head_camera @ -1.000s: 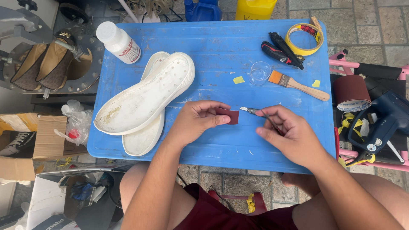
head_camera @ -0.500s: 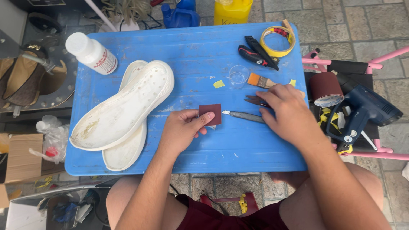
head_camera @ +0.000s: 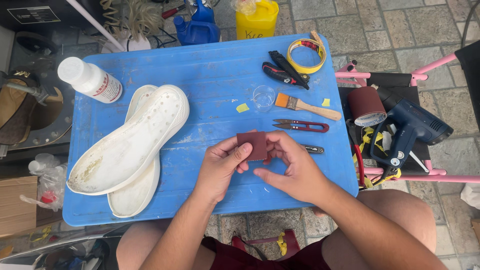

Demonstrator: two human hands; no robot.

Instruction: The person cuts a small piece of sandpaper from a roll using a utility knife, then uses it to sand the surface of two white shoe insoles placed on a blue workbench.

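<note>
while both hands meet over the blue table (head_camera: 210,95), left hand (head_camera: 220,165) and right hand (head_camera: 292,167) pinch a dark red sandpaper square (head_camera: 252,145) between thumbs and fingers. its lower edge is hidden by fingers. small snips (head_camera: 300,125) lie just behind; a tool (head_camera: 312,149) is half covered by the right hand. white soles (head_camera: 130,150) sit well left.

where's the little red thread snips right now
In the head view the red thread snips lie on the blue table, right of centre, just below the paintbrush and just above the right hand.
</note>
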